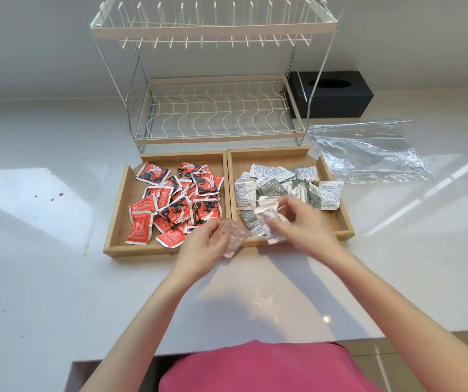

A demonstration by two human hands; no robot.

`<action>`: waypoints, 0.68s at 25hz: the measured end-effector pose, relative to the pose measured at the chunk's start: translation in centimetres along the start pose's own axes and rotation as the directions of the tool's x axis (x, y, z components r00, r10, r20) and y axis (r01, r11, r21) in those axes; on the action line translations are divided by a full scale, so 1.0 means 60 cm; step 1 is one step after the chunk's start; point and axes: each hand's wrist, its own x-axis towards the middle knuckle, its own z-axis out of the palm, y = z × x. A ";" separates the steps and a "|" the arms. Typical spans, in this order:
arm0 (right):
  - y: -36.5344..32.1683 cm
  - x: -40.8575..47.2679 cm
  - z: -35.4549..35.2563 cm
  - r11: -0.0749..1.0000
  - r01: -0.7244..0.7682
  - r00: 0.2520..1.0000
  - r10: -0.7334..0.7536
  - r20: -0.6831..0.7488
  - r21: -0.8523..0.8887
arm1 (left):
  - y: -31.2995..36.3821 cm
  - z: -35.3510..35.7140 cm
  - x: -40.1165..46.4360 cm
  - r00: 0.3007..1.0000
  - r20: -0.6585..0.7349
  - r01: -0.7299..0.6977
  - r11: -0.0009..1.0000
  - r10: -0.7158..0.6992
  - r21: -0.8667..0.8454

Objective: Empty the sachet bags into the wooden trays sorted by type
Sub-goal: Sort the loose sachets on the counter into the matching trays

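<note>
Two wooden trays stand side by side on the white counter. The left tray (119, 205) holds several red-and-black sachets (176, 202). In the right tray (343, 219) lie several white and grey-green sachets (278, 183). My left hand (201, 250) grips a pale pink-white sachet (234, 240) over the front edge between the trays. My right hand (300, 224) holds another pale sachet (269, 222) above the front of the right tray; both are blurred.
An empty clear plastic bag (368, 151) lies flat to the right of the trays. Behind them stands a two-tier wire dish rack (215, 114). A black tissue box (331, 93) sits at the back right. The counter's front edge is near my body.
</note>
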 end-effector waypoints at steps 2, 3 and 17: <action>0.019 0.026 -0.023 0.994 -0.108 0.992 0.109 -0.062 0.027 | 0.024 0.011 0.035 1.000 0.003 -0.019 1.000 0.019 0.002; 0.029 0.035 -0.029 0.988 -0.148 0.986 0.150 -0.070 0.037 | 0.031 0.018 0.052 1.000 0.011 -0.021 1.000 0.021 0.013; 0.063 0.032 -0.055 0.976 -0.122 0.991 0.110 -0.074 -0.180 | 0.043 0.076 0.099 0.948 0.217 -0.302 0.874 0.233 0.380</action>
